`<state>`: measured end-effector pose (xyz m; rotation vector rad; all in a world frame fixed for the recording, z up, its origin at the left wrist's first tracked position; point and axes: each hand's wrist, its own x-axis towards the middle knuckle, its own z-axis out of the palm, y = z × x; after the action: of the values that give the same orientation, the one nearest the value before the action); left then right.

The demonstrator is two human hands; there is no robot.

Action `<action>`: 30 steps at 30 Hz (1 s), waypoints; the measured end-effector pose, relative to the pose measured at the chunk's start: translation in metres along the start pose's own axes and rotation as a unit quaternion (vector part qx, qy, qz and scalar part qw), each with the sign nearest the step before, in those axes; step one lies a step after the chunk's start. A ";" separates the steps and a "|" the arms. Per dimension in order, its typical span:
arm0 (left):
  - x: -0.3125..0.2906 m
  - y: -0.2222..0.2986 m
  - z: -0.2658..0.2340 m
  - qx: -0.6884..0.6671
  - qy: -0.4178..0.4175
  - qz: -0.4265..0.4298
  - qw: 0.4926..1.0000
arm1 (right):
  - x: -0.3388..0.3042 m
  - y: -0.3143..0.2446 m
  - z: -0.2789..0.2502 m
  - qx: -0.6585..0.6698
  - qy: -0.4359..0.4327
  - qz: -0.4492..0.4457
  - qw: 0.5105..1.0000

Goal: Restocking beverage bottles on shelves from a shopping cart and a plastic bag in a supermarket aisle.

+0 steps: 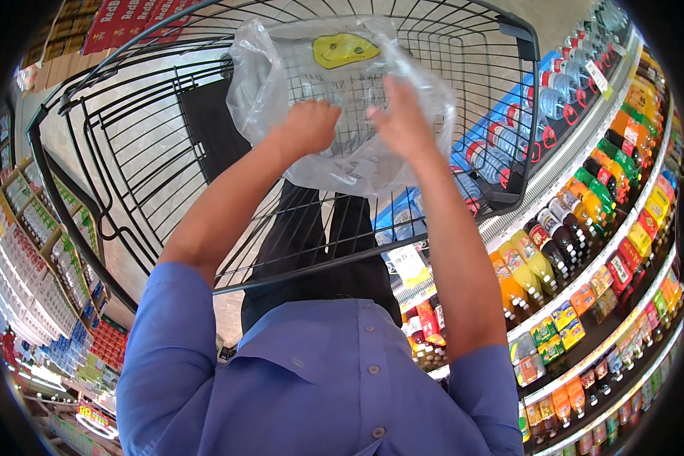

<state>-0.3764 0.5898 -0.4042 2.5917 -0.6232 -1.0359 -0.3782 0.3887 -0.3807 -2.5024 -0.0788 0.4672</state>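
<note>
A clear plastic bag with a yellow smiling face printed on it is spread out over the shopping cart. My left hand is closed at the bag's near left part, its fingers curled on the film. Over the bag's right part, slightly blurred, is my right hand, thumb and forefinger apart. Nothing shows between its fingers. Cart wires are visible through the film, and I see no goods inside the bag.
Shelves of bottled drinks curve along the right, with large water bottles beside the cart. A black panel sits on the cart's left side. Red cartons are stacked at the far left, and more stocked shelves stand left.
</note>
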 end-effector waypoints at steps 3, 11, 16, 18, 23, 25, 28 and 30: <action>-0.018 -0.010 0.030 0.081 -0.088 0.023 0.992 | 0.015 0.027 -0.010 -0.096 0.079 0.072 0.990; 0.008 -0.009 0.006 -0.050 -0.034 -0.018 0.998 | -0.030 -0.051 -0.024 -0.046 -0.327 -0.050 0.943; -0.051 0.019 -0.079 -0.247 0.077 0.108 0.960 | -0.088 -0.065 -0.048 0.046 -0.132 -0.098 0.985; -0.105 0.018 -0.106 -0.244 0.152 0.125 0.950 | -0.104 -0.067 -0.063 0.054 -0.093 -0.098 0.989; -0.228 -0.020 -0.133 0.071 0.456 -0.075 0.884 | -0.162 -0.038 -0.079 -0.016 -0.013 -0.130 0.991; -0.290 -0.040 -0.145 0.186 0.510 -0.177 0.821 | -0.177 -0.040 -0.077 -0.016 0.003 -0.146 0.989; -0.344 -0.077 -0.109 0.200 0.441 -0.328 0.811 | -0.182 -0.042 -0.067 -0.025 0.044 -0.156 0.986; -0.357 -0.089 -0.098 0.154 0.399 -0.373 0.823 | -0.181 -0.037 -0.061 -0.028 0.067 -0.146 0.987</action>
<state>-0.5137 0.8514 -0.1630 3.2384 0.5184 0.1432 -0.5247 0.3573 -0.2567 -2.5146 -0.4036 0.1768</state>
